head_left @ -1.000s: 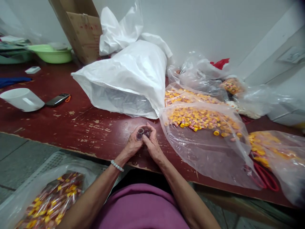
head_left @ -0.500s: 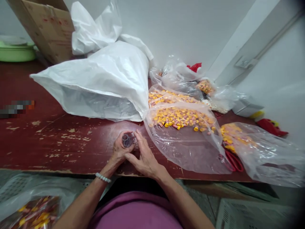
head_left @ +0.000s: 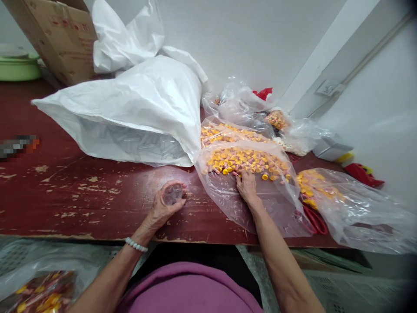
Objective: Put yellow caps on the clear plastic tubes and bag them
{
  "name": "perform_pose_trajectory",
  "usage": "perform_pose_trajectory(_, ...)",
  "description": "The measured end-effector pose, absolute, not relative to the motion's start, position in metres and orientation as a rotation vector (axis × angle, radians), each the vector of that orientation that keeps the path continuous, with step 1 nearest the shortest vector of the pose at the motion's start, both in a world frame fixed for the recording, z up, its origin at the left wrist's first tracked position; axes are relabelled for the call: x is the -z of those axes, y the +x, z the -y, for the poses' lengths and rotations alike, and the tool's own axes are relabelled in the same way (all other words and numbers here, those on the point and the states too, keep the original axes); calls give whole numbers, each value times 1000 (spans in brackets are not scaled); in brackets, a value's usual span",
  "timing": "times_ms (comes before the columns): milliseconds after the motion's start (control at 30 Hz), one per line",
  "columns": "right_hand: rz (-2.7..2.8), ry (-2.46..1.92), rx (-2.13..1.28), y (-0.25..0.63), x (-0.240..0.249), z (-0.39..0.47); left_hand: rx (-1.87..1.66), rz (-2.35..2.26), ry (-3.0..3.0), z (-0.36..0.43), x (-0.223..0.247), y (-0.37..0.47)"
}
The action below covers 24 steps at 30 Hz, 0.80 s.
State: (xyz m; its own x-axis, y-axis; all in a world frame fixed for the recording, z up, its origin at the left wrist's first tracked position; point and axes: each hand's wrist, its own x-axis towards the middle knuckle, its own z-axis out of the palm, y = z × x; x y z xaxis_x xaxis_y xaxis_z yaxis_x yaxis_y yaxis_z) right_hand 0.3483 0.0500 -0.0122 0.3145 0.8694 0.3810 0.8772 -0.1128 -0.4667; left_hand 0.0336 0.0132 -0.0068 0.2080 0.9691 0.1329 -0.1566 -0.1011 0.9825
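My left hand (head_left: 167, 201) is wrapped round clear plastic tubes (head_left: 173, 194), held upright with their round open ends facing me. My right hand (head_left: 247, 184) reaches into the open mouth of a clear plastic bag (head_left: 270, 208). Its curled fingers are at the near edge of a heap of small yellow-and-pink pieces (head_left: 241, 160) with cup-like yellow ends. A pink piece (head_left: 235, 174) lies at the fingertips, partly hidden by them. Behind my left hand, a large white sack (head_left: 140, 98) lies open towards me, with more clear tubes (head_left: 146, 142) inside.
On the right lies another clear bag (head_left: 368, 213) of yellow pieces beside a red strap (head_left: 314, 221). More bags (head_left: 241, 102) stand against the wall. A cardboard box (head_left: 65, 41) and green basin (head_left: 19, 68) are at back left. Below the table edge is a bag of yellow-and-red pieces (head_left: 48, 291).
My right hand has left the tubes and moved right into the clear bag, down to the yellow-and-pink pieces. My left hand stays round the tubes. The view has shifted slightly.
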Motion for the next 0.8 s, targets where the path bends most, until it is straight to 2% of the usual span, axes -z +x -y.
perform_pose_trajectory(133,1524,-1858,-66,321,-3,-27,-1087,-913,1429,-10,3,37)
perform_pose_trajectory(333,1694,-1258,-352,235,-44,17,-966,-1015,1685,-8,-1,38)
perform_pose_trajectory(567,1938,-1065,-325,203,-43,13,-1000,-997,1782,-12,4,37)
perform_pose_trajectory(800,1889,-1055,-205,199,-51,20,-1029,-1009,1769,-6,5,32)
